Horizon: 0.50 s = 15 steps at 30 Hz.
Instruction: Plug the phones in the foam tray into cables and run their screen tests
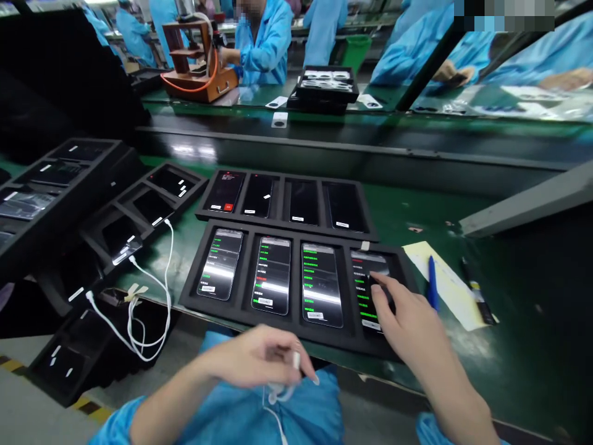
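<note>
My left hand (262, 358) is closed around white wired earphones (279, 394) in front of the table edge, and their thin cord hangs down over my lap. At the right end of the near black foam tray (296, 241), my right hand (405, 312) reaches over a smartphone (370, 266) with its fingertips at the screen. Its fingers are extended and it grips nothing. That screen shows lines of green, white and red text, partly covered by the hand. Beside it in the same tray lie three lit smartphones with similar lists, among them the neighbouring phone (322, 284).
Behind is another foam tray (282, 198) of mostly dark phones. More phone trays (139, 164) stand at left, with white charging cables (169, 272) attached. A blue pen (432, 281), paper (451, 296) and black marker (477, 290) lie at right. Co-workers in blue work across the bench.
</note>
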{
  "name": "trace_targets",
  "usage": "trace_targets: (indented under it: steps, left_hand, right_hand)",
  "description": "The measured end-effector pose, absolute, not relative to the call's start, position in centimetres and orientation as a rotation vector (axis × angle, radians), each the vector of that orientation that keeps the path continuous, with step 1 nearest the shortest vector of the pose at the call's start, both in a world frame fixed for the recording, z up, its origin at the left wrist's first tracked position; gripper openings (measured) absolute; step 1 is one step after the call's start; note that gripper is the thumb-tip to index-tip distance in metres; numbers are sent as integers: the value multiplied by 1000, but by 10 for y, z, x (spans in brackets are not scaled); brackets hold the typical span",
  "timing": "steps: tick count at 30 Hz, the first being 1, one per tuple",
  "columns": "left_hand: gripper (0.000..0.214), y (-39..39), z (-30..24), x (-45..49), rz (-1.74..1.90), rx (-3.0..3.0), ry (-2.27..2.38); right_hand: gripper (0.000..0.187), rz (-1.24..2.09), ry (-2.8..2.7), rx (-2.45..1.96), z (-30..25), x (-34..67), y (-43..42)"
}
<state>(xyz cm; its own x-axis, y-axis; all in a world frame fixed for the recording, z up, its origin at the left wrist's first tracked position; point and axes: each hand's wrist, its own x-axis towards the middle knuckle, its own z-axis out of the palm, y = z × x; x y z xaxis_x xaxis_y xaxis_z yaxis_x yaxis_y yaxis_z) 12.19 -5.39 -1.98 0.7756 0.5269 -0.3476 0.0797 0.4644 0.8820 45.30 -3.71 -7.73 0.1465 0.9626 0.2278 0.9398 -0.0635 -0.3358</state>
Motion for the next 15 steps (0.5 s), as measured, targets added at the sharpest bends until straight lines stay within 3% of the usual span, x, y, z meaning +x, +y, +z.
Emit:
trace_targets:
  steps: [6,15]
  left_hand:
    - [24,-77,-65,206,284,791,560]
    - [26,-91,-84,213,276,722,624]
  right_hand:
    - [52,170,-1794,-1978,-75,457,-39]
    - [53,292,-1740,-1913,-65,464,-42]
